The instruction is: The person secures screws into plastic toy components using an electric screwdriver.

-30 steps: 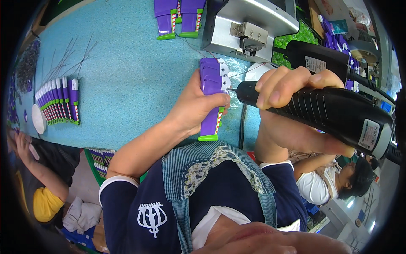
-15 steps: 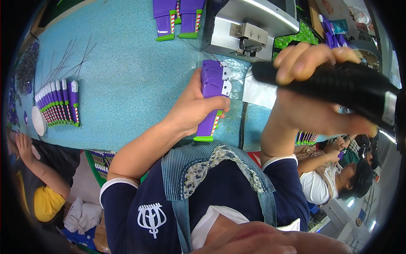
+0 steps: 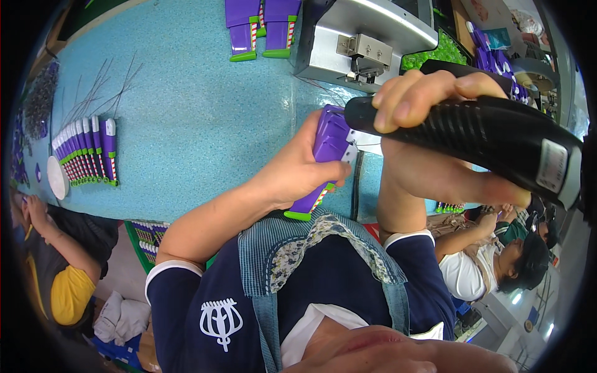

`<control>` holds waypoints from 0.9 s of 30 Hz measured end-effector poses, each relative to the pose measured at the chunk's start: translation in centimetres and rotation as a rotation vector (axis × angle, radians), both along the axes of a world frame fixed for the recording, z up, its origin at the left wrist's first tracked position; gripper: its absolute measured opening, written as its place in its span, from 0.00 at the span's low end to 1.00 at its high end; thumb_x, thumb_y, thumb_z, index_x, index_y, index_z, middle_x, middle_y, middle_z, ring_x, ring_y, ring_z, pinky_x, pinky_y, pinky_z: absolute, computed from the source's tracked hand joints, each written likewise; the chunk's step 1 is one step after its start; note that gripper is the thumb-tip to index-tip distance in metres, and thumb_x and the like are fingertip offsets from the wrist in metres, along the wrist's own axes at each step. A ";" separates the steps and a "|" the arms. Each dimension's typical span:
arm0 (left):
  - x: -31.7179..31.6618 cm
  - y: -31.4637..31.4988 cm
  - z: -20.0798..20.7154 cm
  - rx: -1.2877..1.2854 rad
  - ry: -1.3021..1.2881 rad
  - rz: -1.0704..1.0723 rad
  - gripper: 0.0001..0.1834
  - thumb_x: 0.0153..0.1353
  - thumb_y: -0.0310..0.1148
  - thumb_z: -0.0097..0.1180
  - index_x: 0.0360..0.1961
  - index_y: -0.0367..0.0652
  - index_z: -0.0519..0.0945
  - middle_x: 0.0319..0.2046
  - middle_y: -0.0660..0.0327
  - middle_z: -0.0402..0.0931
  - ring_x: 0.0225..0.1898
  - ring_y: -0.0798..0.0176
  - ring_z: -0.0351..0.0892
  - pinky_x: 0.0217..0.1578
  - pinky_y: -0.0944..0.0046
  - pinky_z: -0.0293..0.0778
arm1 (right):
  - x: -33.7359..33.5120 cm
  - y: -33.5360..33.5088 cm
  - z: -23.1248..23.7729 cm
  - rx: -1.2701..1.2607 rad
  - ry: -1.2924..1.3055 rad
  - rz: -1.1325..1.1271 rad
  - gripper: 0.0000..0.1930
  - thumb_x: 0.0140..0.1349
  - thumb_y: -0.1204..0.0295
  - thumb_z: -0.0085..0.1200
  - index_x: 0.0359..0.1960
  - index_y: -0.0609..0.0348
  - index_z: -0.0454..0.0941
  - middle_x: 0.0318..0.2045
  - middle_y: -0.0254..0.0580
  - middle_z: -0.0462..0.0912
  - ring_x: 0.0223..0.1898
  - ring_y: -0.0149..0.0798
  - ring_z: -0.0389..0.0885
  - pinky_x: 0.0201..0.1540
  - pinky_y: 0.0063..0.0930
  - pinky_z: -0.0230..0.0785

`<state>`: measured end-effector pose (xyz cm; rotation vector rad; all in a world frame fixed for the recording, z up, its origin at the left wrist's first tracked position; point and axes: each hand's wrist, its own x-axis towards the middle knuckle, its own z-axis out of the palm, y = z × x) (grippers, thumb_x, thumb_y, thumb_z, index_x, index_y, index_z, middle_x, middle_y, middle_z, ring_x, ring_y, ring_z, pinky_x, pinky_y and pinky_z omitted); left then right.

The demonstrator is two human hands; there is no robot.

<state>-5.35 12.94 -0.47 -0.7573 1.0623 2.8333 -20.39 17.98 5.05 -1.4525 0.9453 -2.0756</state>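
Note:
My left hand [image 3: 297, 169] is wrapped round a purple plastic toy piece [image 3: 331, 135] with white side parts, a green foot edge and a red-and-white striped strip. The piece leans to the right above the table. In my right hand [image 3: 429, 146] is a black electric screwdriver [image 3: 491, 127], lying nearly level with its nose pointing left. Its thin bit meets the upper end of the purple piece; whether a screw sits there is too small to tell. My right fingers curl over the top of the tool, and the thumb lies along its underside.
Several finished-looking purple pieces [image 3: 84, 152] stand in a row at the left, near thin wires and a white disc [image 3: 57, 178]. Larger purple pieces [image 3: 264, 28] lie at the back. A metal machine [image 3: 357, 53] stands behind my hands, beside green parts [image 3: 444, 51]. Co-workers sit on both sides.
The screwdriver has come left and its bit now touches the purple piece. My left hand has tilted the piece to the right and shifted it slightly that way.

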 end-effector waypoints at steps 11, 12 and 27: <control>-0.2 -0.1 0.5 -0.029 -0.040 -0.008 0.32 0.48 0.19 0.58 0.55 0.37 0.59 0.31 0.59 0.71 0.27 0.66 0.74 0.28 0.66 0.73 | 0.7 -0.2 -0.8 0.039 -0.064 -0.011 0.51 0.48 0.22 0.35 0.52 0.63 0.65 0.27 0.51 0.78 0.20 0.42 0.76 0.29 0.35 0.69; -0.2 -0.1 0.6 -0.031 -0.039 -0.010 0.32 0.48 0.19 0.58 0.55 0.37 0.59 0.31 0.59 0.71 0.27 0.66 0.74 0.28 0.66 0.73 | 0.5 -0.2 -0.7 0.030 -0.046 0.018 0.51 0.48 0.22 0.34 0.53 0.62 0.65 0.27 0.51 0.78 0.21 0.42 0.76 0.29 0.35 0.69; -0.5 -0.1 -0.3 0.022 -0.052 0.013 0.33 0.50 0.20 0.60 0.56 0.37 0.58 0.33 0.58 0.73 0.27 0.65 0.76 0.28 0.65 0.75 | -0.9 0.3 0.9 -0.013 -0.102 -0.024 0.52 0.49 0.21 0.28 0.50 0.63 0.67 0.26 0.50 0.78 0.22 0.41 0.77 0.28 0.34 0.70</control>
